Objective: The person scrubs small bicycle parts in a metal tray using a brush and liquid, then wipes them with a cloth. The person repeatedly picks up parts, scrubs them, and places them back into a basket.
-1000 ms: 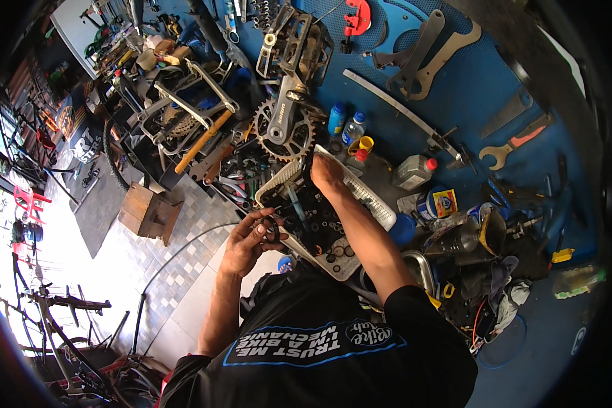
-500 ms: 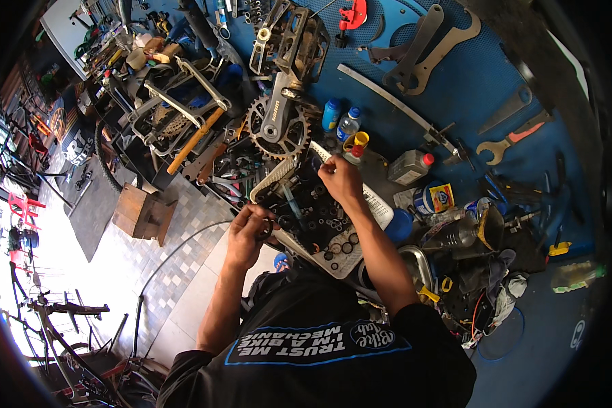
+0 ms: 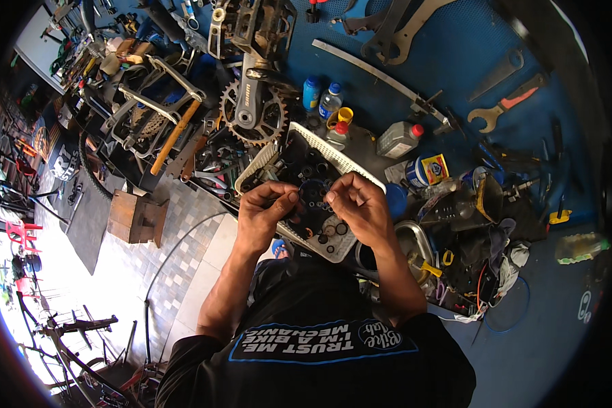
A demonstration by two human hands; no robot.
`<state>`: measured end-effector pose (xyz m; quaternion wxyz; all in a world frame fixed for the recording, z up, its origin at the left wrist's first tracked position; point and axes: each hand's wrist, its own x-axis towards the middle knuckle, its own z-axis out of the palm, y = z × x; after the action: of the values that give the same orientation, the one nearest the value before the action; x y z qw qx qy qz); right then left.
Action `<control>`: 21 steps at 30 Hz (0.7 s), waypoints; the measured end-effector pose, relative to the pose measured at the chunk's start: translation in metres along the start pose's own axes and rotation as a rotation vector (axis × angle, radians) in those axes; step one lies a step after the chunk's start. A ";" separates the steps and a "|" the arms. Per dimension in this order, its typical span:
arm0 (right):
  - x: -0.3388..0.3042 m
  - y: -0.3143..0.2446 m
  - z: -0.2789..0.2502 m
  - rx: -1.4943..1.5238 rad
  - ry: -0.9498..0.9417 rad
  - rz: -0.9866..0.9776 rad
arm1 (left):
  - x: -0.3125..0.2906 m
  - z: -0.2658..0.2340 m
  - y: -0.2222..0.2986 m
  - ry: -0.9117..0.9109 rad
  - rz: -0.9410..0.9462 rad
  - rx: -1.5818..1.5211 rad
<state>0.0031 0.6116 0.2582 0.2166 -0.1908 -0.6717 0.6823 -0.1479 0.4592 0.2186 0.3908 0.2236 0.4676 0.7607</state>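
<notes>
Both hands are raised over a white plastic basket [image 3: 336,158] of small parts. My left hand [image 3: 268,212] is pinched, thumb against fingers, above the basket's left side. My right hand [image 3: 360,209] is also pinched, a short way to the right, with its fingertips turned toward the left hand. Whatever lies between the fingers of either hand is too small and dark to make out. Below and between the hands are dark rings [image 3: 321,239], washers and other small round pieces. The hands hide part of the basket's contents.
Beyond the basket stands a bicycle crankset [image 3: 251,109] with a toothed chainring. Bottles [image 3: 331,100], a grey container with a red cap [image 3: 400,140] and a blue-and-yellow tub [image 3: 426,170] stand right of it. A wooden-handled tool [image 3: 175,138] lies left. Spanners [image 3: 506,105] hang on the blue board.
My right hand has come back toward me from the basket's far part. My left hand has moved up and right, bringing the hands closer together. The view has shifted slightly.
</notes>
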 end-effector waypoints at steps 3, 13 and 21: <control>-0.004 -0.005 0.005 0.043 0.032 -0.036 | -0.004 0.003 0.010 -0.029 -0.041 0.020; -0.002 -0.009 0.014 -0.065 0.035 -0.086 | -0.014 0.007 0.020 0.007 0.045 0.130; -0.001 -0.014 0.019 -0.060 -0.039 -0.021 | -0.012 0.003 0.022 0.013 0.012 0.135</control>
<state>-0.0059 0.5949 0.2728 0.2047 -0.1771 -0.6979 0.6631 -0.1472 0.4452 0.2397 0.3670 0.2474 0.5191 0.7312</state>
